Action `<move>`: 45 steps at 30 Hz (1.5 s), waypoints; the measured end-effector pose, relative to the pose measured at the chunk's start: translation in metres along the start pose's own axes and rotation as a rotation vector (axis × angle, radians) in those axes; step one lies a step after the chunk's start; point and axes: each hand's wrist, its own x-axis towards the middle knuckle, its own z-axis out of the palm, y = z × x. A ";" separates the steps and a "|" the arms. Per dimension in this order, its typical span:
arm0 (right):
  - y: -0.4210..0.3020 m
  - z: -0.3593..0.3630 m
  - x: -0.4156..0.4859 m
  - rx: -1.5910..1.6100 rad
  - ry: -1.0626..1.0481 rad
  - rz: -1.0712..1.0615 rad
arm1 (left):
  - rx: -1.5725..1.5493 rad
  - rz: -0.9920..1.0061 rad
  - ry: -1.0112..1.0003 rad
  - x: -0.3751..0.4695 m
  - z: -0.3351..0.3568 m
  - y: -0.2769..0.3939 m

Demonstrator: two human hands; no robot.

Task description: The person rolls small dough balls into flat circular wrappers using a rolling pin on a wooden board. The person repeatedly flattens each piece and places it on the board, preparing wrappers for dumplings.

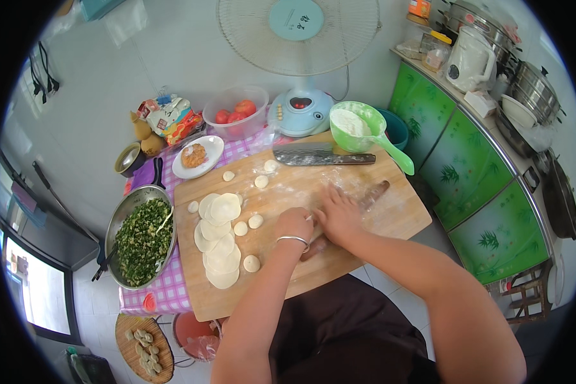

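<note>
My right hand [338, 211] lies with its palm over a brown wooden rolling pin [375, 194], covering the pin's middle. Close beside it, my left hand [295, 224], with a silver bangle at the wrist, is curled. A small white bit of dough [309, 218] shows at its fingertips; the rest is hidden by the hands. Both hands are over a floured wooden board [278, 288]. Left of them, rolled dough wrappers [223, 254] lie overlapping. Several small dough balls, one dough ball [252, 263] nearest me, are spread around the wrappers and farther back.
A cleaver [302, 154] lies along the board's back edge, beside a green scoop of flour [365, 126]. Left stands a steel bowl of chopped green filling [144, 240]. A white plate [211, 144], a plastic tomato bowl [235, 96] and a fan [300, 113] stand behind.
</note>
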 end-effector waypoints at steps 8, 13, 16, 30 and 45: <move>0.007 -0.017 -0.022 -0.030 -0.026 -0.044 | -0.267 -0.040 -0.164 -0.026 -0.023 -0.026; -0.015 0.011 0.021 0.007 0.020 -0.016 | -0.023 -0.054 -0.046 -0.024 -0.023 -0.005; 0.010 -0.008 -0.034 0.026 0.012 -0.085 | -0.227 -0.095 -0.011 -0.033 -0.016 -0.011; 0.085 -0.040 -0.045 0.185 0.229 -0.160 | -0.694 -0.437 0.356 0.074 -0.122 -0.163; 0.093 -0.037 -0.043 0.225 0.283 -0.168 | 0.405 -0.072 0.151 0.119 -0.052 -0.032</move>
